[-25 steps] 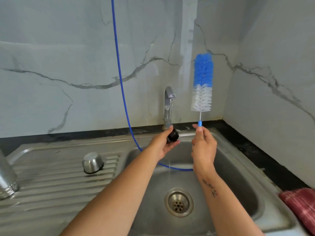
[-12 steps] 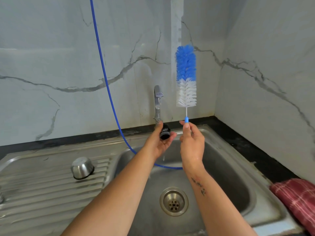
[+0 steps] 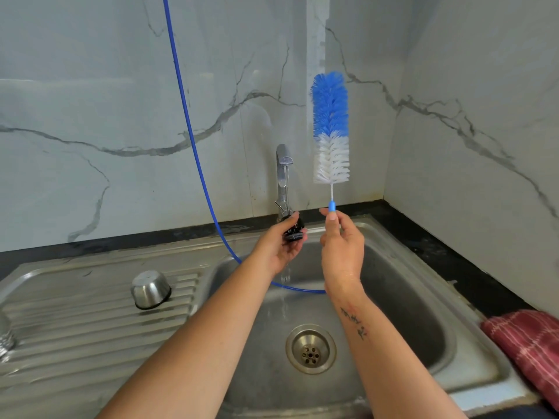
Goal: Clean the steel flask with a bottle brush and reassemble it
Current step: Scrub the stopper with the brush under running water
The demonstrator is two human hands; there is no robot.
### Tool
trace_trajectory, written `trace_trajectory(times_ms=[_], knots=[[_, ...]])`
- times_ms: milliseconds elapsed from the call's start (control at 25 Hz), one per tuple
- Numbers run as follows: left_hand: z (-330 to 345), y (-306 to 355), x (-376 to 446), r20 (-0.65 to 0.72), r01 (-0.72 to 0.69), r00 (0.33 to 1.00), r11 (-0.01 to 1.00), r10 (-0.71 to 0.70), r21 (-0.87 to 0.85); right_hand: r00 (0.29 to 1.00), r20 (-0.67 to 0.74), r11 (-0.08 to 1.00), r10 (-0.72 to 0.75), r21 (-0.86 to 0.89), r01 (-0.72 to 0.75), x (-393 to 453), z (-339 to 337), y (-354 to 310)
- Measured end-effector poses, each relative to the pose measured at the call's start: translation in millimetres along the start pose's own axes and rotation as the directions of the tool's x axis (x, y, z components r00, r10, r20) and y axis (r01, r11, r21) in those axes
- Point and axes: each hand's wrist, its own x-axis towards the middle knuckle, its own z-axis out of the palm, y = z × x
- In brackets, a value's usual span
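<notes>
My left hand (image 3: 279,243) grips a small black flask stopper (image 3: 293,229) under the tap (image 3: 283,176), and water runs off it into the sink basin. My right hand (image 3: 341,252) pinches the blue handle tip of the bottle brush (image 3: 330,128), held upright with its blue and white bristles above the hand. A steel cup lid (image 3: 150,289) sits upside down on the drainboard. A sliver of the steel flask body (image 3: 4,337) shows at the left edge of the view.
The steel sink (image 3: 423,297) has a central drain (image 3: 311,349) and a ribbed drainboard (image 3: 75,328) on its left. A blue hose (image 3: 193,140) hangs down the marble wall into the basin. A red checked cloth (image 3: 532,343) lies on the counter at right.
My view has shifted, so the flask body slid almost out of view at left. Both hands keep the same hold on the stopper and brush under the running water.
</notes>
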Motion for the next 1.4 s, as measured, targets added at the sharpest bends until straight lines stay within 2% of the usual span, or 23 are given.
trace_trajectory(times_ms=[80,160,240,320,360,440,480,520,600,720,800,840,880,960,1000,1040,1120,1280,1360,1400], knots=[[5,4,4,-0.019,-0.035,0.999,0.999,0.035,-0.030,1.000,-0.003,1.000,-0.002,-0.008,0.002,0,-1,-1],[8,8,7,-0.065,-0.089,0.994,0.996,0.090,0.017,1.000,-0.005,1.000,-0.001,-0.009,0.001,-1,-1,-2],[5,8,5,-0.082,-0.129,0.986,0.979,0.143,0.161,1.000,-0.001,1.000,-0.003,-0.012,0.003,-1,-1,-2],[-8,5,-2,-0.055,-0.125,0.986,0.920,0.157,0.371,1.000,0.006,1.000,-0.006,-0.012,0.006,-1,-1,-3],[-17,3,-7,-0.029,-0.121,0.987,0.857,0.156,0.501,1.000,0.010,1.000,-0.007,-0.013,0.007,-2,-1,-3],[-36,2,-15,0.029,-0.136,0.983,0.610,0.181,0.781,1.000,0.018,1.000,-0.011,-0.012,0.011,-4,0,-5],[-42,6,-20,0.050,-0.148,0.977,0.487,0.209,0.861,1.000,0.024,1.000,-0.014,-0.016,0.015,-6,0,-7],[-46,13,-28,0.062,-0.164,0.967,0.418,0.247,0.893,0.999,0.034,1.000,-0.016,-0.025,0.017,-8,0,-8],[-40,38,-46,0.117,-0.250,0.943,0.431,0.311,0.867,0.998,0.053,0.999,-0.033,-0.038,0.035,-10,1,-9],[-26,83,-70,0.206,-0.421,0.889,0.552,0.410,0.719,0.997,0.062,0.998,-0.046,-0.039,0.049,-11,1,-8],[-25,83,-77,0.195,-0.472,0.868,0.635,0.457,0.612,0.998,0.052,0.998,-0.041,-0.043,0.043,-10,0,-7],[-31,72,-76,0.179,-0.452,0.880,0.658,0.440,0.602,0.998,0.050,0.998,-0.039,-0.041,0.041,-11,0,-7],[-43,52,-71,0.144,-0.383,0.908,0.639,0.394,0.667,0.998,0.049,0.999,-0.037,-0.037,0.039,-11,0,-8],[-71,12,-67,0.048,-0.168,0.965,0.468,0.257,0.868,0.998,0.045,0.999,-0.033,-0.039,0.035,-13,1,-10],[-82,0,-67,-0.008,-0.093,0.974,0.433,0.225,0.896,0.998,0.050,0.998,-0.033,-0.049,0.036,-15,2,-10],[-87,-3,-66,-0.033,-0.082,0.972,0.471,0.231,0.878,0.998,0.055,0.998,-0.036,-0.055,0.039,-16,2,-10],[-81,10,-71,0.009,-0.173,0.959,0.562,0.282,0.809,0.997,0.070,0.997,-0.044,-0.053,0.047,-16,3,-8],[-53,63,-84,0.110,-0.389,0.890,0.608,0.443,0.692,0.995,0.094,0.998,-0.035,-0.043,0.039,-15,4,-5],[-46,70,-84,0.104,-0.465,0.859,0.680,0.501,0.566,0.995,0.089,0.998,-0.041,-0.037,0.044,-15,4,-4],[-48,63,-82,0.090,-0.462,0.870,0.736,0.485,0.495,0.995,0.093,0.998,-0.044,-0.037,0.048,-15,4,-4]])
